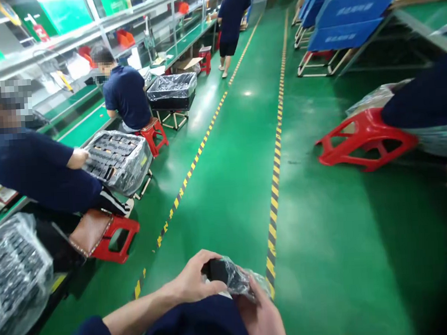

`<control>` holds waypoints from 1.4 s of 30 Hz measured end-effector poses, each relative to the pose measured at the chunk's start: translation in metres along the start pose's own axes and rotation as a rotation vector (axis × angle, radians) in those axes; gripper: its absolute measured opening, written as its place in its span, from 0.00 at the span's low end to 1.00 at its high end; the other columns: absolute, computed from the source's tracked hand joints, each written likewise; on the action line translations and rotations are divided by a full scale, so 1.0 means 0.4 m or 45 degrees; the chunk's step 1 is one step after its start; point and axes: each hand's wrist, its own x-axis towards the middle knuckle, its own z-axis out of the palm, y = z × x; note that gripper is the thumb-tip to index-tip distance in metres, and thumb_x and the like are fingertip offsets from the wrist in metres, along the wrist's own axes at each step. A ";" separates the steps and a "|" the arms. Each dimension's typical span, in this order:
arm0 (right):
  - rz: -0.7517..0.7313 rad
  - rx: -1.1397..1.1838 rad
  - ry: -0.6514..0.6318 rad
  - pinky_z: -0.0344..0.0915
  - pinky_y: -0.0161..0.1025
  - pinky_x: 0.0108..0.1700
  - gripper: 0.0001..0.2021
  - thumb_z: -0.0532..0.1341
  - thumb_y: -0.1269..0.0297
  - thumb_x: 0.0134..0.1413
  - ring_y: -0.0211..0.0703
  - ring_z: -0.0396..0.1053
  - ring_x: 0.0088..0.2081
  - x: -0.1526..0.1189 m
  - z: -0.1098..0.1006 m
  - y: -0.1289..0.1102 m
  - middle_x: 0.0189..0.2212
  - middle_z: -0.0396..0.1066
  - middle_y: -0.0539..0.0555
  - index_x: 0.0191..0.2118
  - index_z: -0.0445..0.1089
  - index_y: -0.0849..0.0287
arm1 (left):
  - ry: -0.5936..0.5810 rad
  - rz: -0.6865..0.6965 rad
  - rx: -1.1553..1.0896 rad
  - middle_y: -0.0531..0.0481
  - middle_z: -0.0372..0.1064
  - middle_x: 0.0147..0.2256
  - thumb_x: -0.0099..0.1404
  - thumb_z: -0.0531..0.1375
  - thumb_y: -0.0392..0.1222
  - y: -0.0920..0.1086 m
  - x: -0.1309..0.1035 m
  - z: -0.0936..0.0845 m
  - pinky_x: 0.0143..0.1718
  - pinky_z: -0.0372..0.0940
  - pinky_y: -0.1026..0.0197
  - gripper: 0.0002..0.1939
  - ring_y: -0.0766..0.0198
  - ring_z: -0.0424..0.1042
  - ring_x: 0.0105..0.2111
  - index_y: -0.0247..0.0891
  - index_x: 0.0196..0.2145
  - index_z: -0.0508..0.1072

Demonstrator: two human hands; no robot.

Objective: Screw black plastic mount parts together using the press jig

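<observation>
Block (218, 271), partly in clear plastic (239, 280), is held above the green floor (225, 197), just beyond the navy shirt (194, 325). The left hand (194, 280) pinches its dark end between thumb and fingers; the right hand (261, 313) presses its fingers against the plastic.

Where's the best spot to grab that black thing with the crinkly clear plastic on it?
I'd grip the dark end of the black thing from the left, thumb and fingers on opposite edges, much like the left hand. That end looks firmer and less covered; the wrinkled clear plastic by the right hand looks loose and might slip.
</observation>
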 end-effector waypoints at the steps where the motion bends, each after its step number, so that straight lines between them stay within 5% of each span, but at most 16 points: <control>1: 0.060 0.037 -0.010 0.75 0.44 0.38 0.20 0.75 0.51 0.33 0.48 0.75 0.33 0.053 0.026 -0.044 0.33 0.78 0.52 0.35 0.78 0.55 | -0.002 0.012 0.068 0.45 0.69 0.46 0.50 0.67 0.41 0.027 0.072 -0.020 0.48 0.65 0.57 0.27 0.58 0.69 0.45 0.36 0.49 0.71; 7: 0.077 0.134 -0.076 0.74 0.38 0.40 0.20 0.78 0.57 0.27 0.43 0.74 0.36 0.470 0.176 -0.307 0.37 0.78 0.52 0.31 0.78 0.57 | 0.107 0.033 0.260 0.46 0.71 0.44 0.48 0.69 0.39 0.098 0.546 -0.142 0.44 0.65 0.59 0.26 0.59 0.68 0.43 0.36 0.47 0.72; 11: 0.145 0.113 -0.162 0.73 0.34 0.37 0.23 0.79 0.57 0.21 0.40 0.73 0.35 0.756 0.331 -0.520 0.34 0.78 0.51 0.31 0.79 0.57 | 0.245 -0.076 0.181 0.46 0.72 0.42 0.49 0.68 0.41 0.173 0.865 -0.236 0.43 0.66 0.59 0.25 0.59 0.69 0.41 0.35 0.46 0.72; 19: 0.349 -0.016 -0.275 0.72 0.33 0.35 0.20 0.79 0.62 0.23 0.39 0.73 0.33 1.180 0.648 -0.975 0.33 0.78 0.51 0.30 0.78 0.58 | 0.418 -0.110 0.037 0.48 0.70 0.44 0.50 0.67 0.42 0.373 1.403 -0.405 0.45 0.66 0.59 0.26 0.61 0.69 0.42 0.37 0.48 0.69; 26: 0.370 -0.123 -0.195 0.74 0.33 0.38 0.17 0.78 0.63 0.27 0.40 0.74 0.35 1.681 0.806 -1.307 0.35 0.78 0.51 0.30 0.79 0.57 | 0.315 -0.040 0.012 0.46 0.70 0.46 0.49 0.69 0.42 0.466 1.997 -0.558 0.49 0.66 0.56 0.28 0.58 0.69 0.45 0.39 0.49 0.69; 33: 0.276 -0.093 -0.024 0.74 0.32 0.40 0.21 0.79 0.56 0.18 0.40 0.74 0.38 2.047 1.007 -1.675 0.35 0.78 0.46 0.28 0.79 0.50 | 0.008 -0.004 0.329 0.44 0.71 0.44 0.49 0.70 0.53 0.712 2.594 -0.738 0.48 0.67 0.56 0.32 0.56 0.70 0.44 0.35 0.48 0.70; 39: 0.141 -0.108 -0.029 0.74 0.36 0.43 0.17 0.77 0.55 0.26 0.42 0.73 0.40 2.396 1.109 -1.963 0.36 0.77 0.47 0.29 0.78 0.49 | -0.133 0.130 0.514 0.41 0.71 0.46 0.51 0.70 0.53 0.828 3.089 -0.820 0.49 0.67 0.56 0.33 0.55 0.71 0.45 0.35 0.51 0.70; 42: 0.135 -0.196 -0.054 0.73 0.36 0.40 0.16 0.78 0.56 0.25 0.43 0.72 0.38 2.612 1.171 -2.127 0.35 0.76 0.49 0.27 0.78 0.50 | -0.078 0.111 0.521 0.42 0.71 0.45 0.52 0.70 0.51 0.860 3.332 -0.849 0.49 0.67 0.57 0.31 0.56 0.72 0.45 0.36 0.50 0.70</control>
